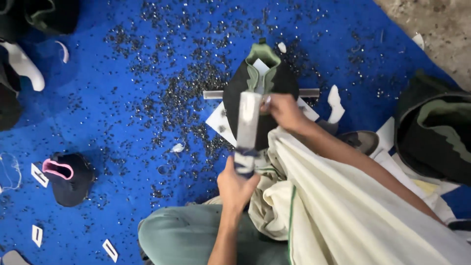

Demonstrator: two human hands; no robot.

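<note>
My left hand (236, 182) grips the lower, dark-wrapped end of a long grey metal tool (248, 122) that stands over a black shoe upper with green lining (260, 73). The upper rests on a metal bar (213, 94) lying across the blue mat. My right hand (283, 110) presses on the upper beside the tool's head, fingers bent. A cream cloth (338, 206) drapes over my right arm and lap.
The blue mat (122, 122) is strewn with many tiny dark metal bits. A black upper with pink lining (68, 176) lies at left. More black-and-green uppers (436, 137) pile at right. White paper slips (110, 249) lie scattered. Bare ground (436, 24) shows top right.
</note>
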